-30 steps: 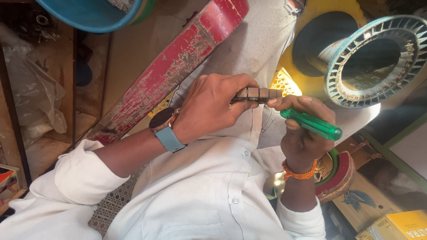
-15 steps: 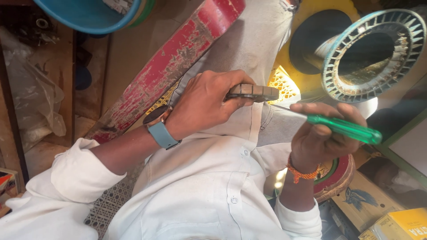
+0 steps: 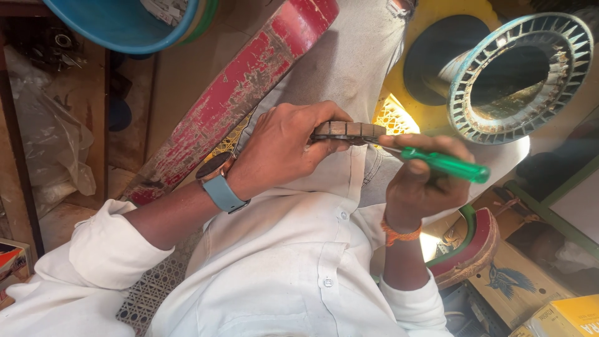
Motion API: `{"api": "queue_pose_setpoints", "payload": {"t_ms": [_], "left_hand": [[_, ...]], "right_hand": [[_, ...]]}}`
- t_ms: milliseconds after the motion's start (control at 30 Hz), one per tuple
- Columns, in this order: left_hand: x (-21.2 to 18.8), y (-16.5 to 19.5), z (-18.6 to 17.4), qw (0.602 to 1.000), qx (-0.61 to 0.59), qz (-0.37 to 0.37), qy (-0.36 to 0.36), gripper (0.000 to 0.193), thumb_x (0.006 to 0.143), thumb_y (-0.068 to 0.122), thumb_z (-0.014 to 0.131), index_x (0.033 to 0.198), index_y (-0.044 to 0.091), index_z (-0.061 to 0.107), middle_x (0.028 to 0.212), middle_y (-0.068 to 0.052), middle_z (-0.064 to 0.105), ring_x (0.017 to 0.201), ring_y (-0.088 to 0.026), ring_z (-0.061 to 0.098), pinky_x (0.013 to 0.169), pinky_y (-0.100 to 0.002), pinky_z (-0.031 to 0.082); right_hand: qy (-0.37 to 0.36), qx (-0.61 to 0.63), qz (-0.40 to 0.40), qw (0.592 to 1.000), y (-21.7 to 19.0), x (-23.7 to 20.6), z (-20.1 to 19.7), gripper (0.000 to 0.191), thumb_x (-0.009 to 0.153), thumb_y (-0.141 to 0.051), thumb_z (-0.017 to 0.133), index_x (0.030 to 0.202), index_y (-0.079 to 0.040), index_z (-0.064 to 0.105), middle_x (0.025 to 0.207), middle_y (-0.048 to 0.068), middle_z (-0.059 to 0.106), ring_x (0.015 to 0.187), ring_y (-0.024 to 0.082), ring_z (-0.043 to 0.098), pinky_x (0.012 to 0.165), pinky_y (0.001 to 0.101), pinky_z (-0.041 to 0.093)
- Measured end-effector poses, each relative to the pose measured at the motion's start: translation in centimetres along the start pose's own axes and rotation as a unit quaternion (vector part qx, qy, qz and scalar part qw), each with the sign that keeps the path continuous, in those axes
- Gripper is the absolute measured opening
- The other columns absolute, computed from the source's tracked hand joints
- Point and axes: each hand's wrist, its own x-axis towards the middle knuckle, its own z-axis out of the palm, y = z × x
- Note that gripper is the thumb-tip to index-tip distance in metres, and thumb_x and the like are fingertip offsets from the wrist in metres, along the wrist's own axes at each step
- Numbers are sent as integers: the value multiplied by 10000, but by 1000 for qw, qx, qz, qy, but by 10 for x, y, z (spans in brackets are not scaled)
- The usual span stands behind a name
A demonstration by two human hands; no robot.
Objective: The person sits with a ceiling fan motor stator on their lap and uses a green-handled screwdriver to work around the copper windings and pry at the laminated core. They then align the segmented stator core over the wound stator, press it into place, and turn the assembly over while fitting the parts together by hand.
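My left hand (image 3: 284, 146), with a blue-strapped watch (image 3: 217, 184) on its wrist, pinches a small dark segmented metal piece (image 3: 349, 131) over my lap. My right hand (image 3: 421, 181), an orange thread around the wrist, grips a green-handled screwdriver (image 3: 446, 163). The screwdriver's thin shaft points left and meets the right end of the metal piece. Both hands hover above my white shirt (image 3: 281, 268) and grey trousers (image 3: 349, 56).
A big empty metal wire spool (image 3: 518, 75) lies at the upper right on a yellow plastic seat (image 3: 430, 112). A worn red plank (image 3: 231, 100) slants across my left. A blue tub (image 3: 118, 22), a plastic bag (image 3: 50, 150), a red-and-green ring (image 3: 468, 249) and a yellow box (image 3: 568, 315) surround me.
My right hand swung the screwdriver out to the right, then brought it back left against the metal piece. My left hand kept its hold and rose slightly.
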Motion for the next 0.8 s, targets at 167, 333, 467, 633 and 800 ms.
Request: {"api": "queue_pose_setpoints", "payload": {"t_ms": [167,333,467,633,800], "left_hand": [[3,4,6,998,5,38,41,190,866,152,738,1046,93,716,861,-188,703,775,-396,665,627,-458,490],[22,26,3,999,31,6,19,242,803,219,794,978,73,712,746,-211,657,698,-404,641,593,-437,495],[33,16,-7,997,31,-10,-69,381,768,204,827,1134,158,733,815,-135,765,806,-292,776,722,-353,574],[53,-21,-13,965,59,-7,-254,492,832,166,743,1309,268,678,1129,-42,782,1092,-174,761,972,-299,515],[74,-16,-7,926,68,-80,-363,476,835,168,739,1299,249,679,1127,-48,782,1087,-178,761,966,-302,518]], "right_hand": [[46,-116,-20,992,-11,-22,16,116,1124,-73,647,1200,7,611,1002,113,683,999,271,774,922,383,643],[37,-43,65,996,-21,41,4,288,948,-12,715,1221,24,632,1049,164,778,928,204,747,868,325,611],[74,-68,215,971,-50,139,-59,460,906,-96,678,1341,-18,552,937,119,783,773,206,744,724,322,598],[43,-325,3,945,-109,257,-130,288,943,-97,719,1221,-25,684,899,61,742,800,111,676,694,273,540],[81,-488,-125,860,-138,378,-155,188,964,-136,786,1114,-36,732,842,125,715,739,219,690,716,363,527]]}}
